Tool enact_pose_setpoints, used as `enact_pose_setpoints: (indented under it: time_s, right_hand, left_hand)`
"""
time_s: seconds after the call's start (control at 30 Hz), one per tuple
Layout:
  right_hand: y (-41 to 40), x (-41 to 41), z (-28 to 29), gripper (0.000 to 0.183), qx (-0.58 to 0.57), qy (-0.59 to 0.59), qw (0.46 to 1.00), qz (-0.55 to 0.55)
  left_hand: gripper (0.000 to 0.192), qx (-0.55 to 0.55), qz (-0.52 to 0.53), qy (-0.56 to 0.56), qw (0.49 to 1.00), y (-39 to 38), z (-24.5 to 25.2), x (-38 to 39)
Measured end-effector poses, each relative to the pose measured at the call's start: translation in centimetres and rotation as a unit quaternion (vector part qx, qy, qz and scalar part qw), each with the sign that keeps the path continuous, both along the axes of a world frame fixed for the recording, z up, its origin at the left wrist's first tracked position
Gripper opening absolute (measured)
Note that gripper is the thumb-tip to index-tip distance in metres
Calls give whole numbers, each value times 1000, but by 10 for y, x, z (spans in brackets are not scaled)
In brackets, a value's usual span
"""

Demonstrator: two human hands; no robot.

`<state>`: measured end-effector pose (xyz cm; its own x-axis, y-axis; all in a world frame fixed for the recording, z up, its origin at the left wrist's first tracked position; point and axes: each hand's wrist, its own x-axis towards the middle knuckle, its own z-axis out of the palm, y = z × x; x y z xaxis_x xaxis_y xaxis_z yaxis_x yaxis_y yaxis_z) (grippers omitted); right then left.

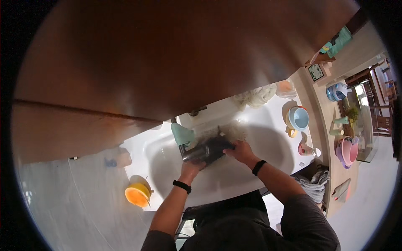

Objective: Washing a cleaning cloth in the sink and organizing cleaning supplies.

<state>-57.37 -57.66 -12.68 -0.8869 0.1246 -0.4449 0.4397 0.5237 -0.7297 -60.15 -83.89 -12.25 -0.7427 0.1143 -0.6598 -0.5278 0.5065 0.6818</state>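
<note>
Over a white sink basin (220,178), both my hands are on a dark, wet-looking item (212,149) that I cannot identify for certain. My left hand (193,168) is beneath its near left part, with the fingers partly hidden. My right hand (240,152) grips its right end between thumb and fingers. The faucet (182,149) reaches in from the left, its end close to the item, and a light green cloth (182,135) hangs over it. Murky water lies in the basin behind the item.
A brown cabinet (176,56) overhangs the basin. On the right rim stand a light blue bowl (298,118) and a pump bottle (307,150); a pale crumpled cloth (257,95) lies at the back. A yellow and orange bowl (137,194) sits left. A shelf on the right holds pink basins (349,150).
</note>
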Motion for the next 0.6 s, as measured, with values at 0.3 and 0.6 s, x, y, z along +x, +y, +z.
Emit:
enact_pose_setpoints:
  time_s: [0.3, 0.6]
  right_hand:
    - [8, -10, -14, 32, -234, -4, 969, -82]
    - [-11, -18, 58, 23, -269, 161, 942, -118]
  left_hand:
    - [28, 291, 330, 27, 898, -52, -19, 7]
    - [25, 197, 250, 258, 912, -30, 63, 2]
